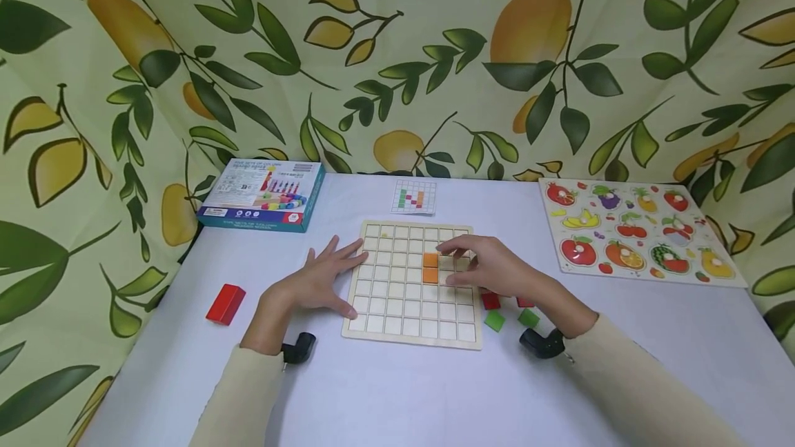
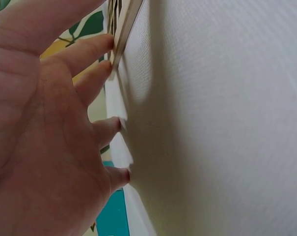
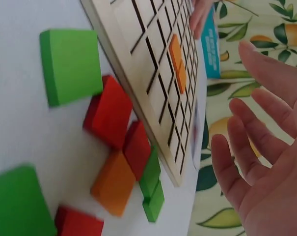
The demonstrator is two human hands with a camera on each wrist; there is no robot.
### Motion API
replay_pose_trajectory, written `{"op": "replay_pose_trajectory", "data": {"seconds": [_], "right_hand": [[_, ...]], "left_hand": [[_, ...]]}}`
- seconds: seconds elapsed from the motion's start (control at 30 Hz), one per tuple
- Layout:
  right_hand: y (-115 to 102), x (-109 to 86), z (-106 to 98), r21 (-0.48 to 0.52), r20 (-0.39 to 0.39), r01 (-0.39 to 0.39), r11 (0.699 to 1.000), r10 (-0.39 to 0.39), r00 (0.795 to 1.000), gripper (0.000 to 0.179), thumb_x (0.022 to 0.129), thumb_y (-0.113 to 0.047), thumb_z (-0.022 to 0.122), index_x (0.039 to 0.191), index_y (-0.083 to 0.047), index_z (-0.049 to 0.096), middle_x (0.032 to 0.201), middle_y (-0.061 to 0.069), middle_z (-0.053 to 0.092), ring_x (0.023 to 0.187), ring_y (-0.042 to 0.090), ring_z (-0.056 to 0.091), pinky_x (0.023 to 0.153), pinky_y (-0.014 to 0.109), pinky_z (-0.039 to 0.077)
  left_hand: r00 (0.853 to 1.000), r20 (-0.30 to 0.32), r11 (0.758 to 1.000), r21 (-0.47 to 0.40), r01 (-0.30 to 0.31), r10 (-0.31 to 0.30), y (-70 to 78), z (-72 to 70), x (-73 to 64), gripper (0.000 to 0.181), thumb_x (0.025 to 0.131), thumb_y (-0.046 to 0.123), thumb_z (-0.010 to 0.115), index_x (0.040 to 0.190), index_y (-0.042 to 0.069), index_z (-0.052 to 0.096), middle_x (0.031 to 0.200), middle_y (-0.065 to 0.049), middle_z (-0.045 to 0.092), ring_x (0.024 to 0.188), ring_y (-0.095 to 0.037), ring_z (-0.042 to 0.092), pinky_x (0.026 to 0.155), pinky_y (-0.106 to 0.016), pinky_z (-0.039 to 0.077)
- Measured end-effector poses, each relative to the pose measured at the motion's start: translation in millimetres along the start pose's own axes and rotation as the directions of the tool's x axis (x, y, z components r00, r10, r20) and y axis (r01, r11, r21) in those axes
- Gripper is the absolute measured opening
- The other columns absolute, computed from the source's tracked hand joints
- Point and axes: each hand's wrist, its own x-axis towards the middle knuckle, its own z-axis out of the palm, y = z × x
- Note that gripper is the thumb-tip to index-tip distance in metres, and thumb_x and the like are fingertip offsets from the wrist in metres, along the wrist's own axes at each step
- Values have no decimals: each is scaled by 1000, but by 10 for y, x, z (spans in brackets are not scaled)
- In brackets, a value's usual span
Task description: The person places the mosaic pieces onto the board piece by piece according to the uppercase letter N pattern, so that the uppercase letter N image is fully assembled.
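The orange square tiles point(image 1: 430, 274), judged light, stiff and best pinched by opposite edges, were seated in the wooden grid board point(image 1: 410, 341). Fingers of the right hand point(image 1: 493, 267) were parted; those of the left hand point(image 1: 315, 280) were spread against the board.

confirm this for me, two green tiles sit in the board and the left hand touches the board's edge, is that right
Not quite: the two tiles in the board are orange, not green, as the head view shows. The left hand does touch the board's edge.
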Motion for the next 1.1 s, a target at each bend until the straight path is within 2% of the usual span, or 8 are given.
{"op": "replay_pose_trajectory", "data": {"seconds": [0.2,0.33,0.5,0.67,1.1], "right_hand": [[76,-184,-228,-62,-56,-5,998,2,998,62,82,-21,87,139,-14,62,134,6,68,118,25,61,93,42,60],[139,-338,-324,-60,-72,5,998,-9,997,62,82,-18,86,139,-13,62,135,7,68,121,29,61,94,47,59],[196,-503,-376,-49,-78,0,999,-4,997,57,84,-16,84,137,-12,63,135,7,68,121,29,62,94,39,59],[309,-606,-360,-61,-95,-10,998,4,996,56,82,-22,86,133,-11,66,132,6,70,119,28,65,90,29,60],[564,-665,-259,-38,-97,-70,997,66,993,51,81,-26,87,126,-13,69,125,5,72,116,25,63,92,29,58]], "left_hand": [[1000,0,1000,7,-16,16,1,-3,26,111,66,44,94,159,24,36,174,3,15,162,-40,-6,123,-75,-5],[1000,5,1000,1,-17,17,7,-2,39,112,66,42,95,160,23,36,175,3,15,162,-40,-6,124,-74,-6],[1000,8,1000,-4,1,-1,5,1,21,112,66,40,95,160,23,35,175,3,15,162,-40,-6,124,-73,-7],[1000,0,1000,1,-7,7,-11,3,3,111,67,41,94,160,24,36,174,2,16,162,-41,-5,124,-74,-6],[1000,8,1000,-1,-7,7,-8,-4,-4,110,68,40,93,160,23,35,174,2,16,162,-41,-5,124,-74,-6]]}}
